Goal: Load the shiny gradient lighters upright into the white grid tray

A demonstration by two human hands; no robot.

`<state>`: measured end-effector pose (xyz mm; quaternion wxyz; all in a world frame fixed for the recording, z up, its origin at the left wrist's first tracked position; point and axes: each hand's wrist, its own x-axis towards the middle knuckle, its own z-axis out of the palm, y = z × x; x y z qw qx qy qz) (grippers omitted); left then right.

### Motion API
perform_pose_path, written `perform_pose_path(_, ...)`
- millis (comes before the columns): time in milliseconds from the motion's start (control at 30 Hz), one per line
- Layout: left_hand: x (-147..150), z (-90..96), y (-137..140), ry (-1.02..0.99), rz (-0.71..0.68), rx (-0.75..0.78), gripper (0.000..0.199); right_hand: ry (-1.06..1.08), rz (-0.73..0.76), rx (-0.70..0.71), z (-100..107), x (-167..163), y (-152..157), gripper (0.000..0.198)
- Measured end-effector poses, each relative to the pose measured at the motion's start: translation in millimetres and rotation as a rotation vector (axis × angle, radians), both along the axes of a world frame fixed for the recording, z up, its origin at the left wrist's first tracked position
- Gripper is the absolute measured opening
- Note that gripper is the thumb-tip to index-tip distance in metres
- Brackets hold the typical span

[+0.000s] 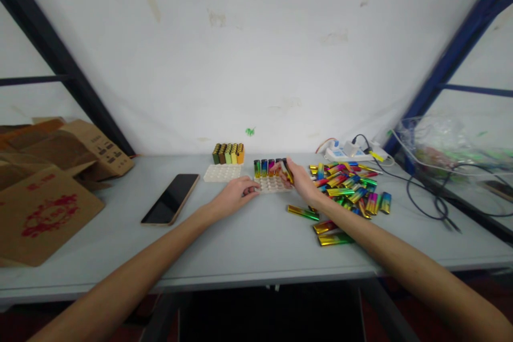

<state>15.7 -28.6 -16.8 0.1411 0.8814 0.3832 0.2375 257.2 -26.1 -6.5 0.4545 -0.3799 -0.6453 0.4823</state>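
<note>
My left hand (235,195) rests on the desk, its fingertips pinched at the left edge of a whitish tray (272,188) with round cups. Standing upright along that tray's back row are several shiny lighters (264,169) with dark tops, in green, blue and pink shades. Over the tray's right end, my right hand (300,178) grips a gold-coloured lighter (287,173); the fingers partly cover it. To the right spreads a loose pile of metallic rainbow lighters (348,181), partly behind my right forearm.
Left of my hands lie a second cupped tray (223,173), a block of green-to-orange lighters (228,154) and a phone (171,200). Cardboard boxes (52,208) fill the far left. A power strip (352,150), black cable (427,208) and clear plastic bag (452,144) are at right.
</note>
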Motion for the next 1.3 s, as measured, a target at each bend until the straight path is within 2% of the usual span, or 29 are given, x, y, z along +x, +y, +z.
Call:
perform_pose_path(133, 1, -0.4, 0, -0.003, 0.008, 0.000, 0.020, -0.068, -0.028, 0.186, 5, -2, -4, 0.054)
perform_pose_path(267, 1, -0.6, 0, 0.007, 0.003, 0.026, 0.019, -0.124, -0.036, 0.248, 4, -2, -3, 0.045)
perform_pose_path(433, 0, -5.4, -1, -0.001, -0.019, 0.043, 0.021, -0.217, -0.147, 0.398, 4, 0, 7, 0.044)
perform_pose_path(567, -1, -9.8, -1, -0.004, -0.048, 0.062, 0.023, -0.331, -0.080, 0.411, 12, -5, 15, 0.041)
perform_pose_path(700, 0, -8.5, -2, -0.010, -0.036, 0.053, 0.021, -0.580, -0.016, 0.588, 15, -11, 26, 0.027)
perform_pose_path(800, 1, -5.8, -4, -0.002, -0.032, 0.041, 0.020, -0.733, 0.008, 0.664, 18, -15, 33, 0.023)
perform_pose_path(900, 1, -4.2, -5, 0.011, -0.029, 0.040, 0.021, -0.800, 0.051, 0.682, 23, -17, 35, 0.023)
perform_pose_path(1067, 2, -4.5, -5, 0.023, -0.028, 0.051, 0.020, -0.851, 0.105, 0.629, 33, -22, 36, 0.024)
perform_pose_path(1233, 1, -5.2, -4, 0.016, -0.029, 0.042, 0.021, -0.952, 0.037, 0.582, 36, -30, 37, 0.022)
perform_pose_path(1300, 0, -5.3, -3, 0.020, -0.022, 0.037, 0.020, -0.956, -0.008, 0.557, 35, -34, 34, 0.027)
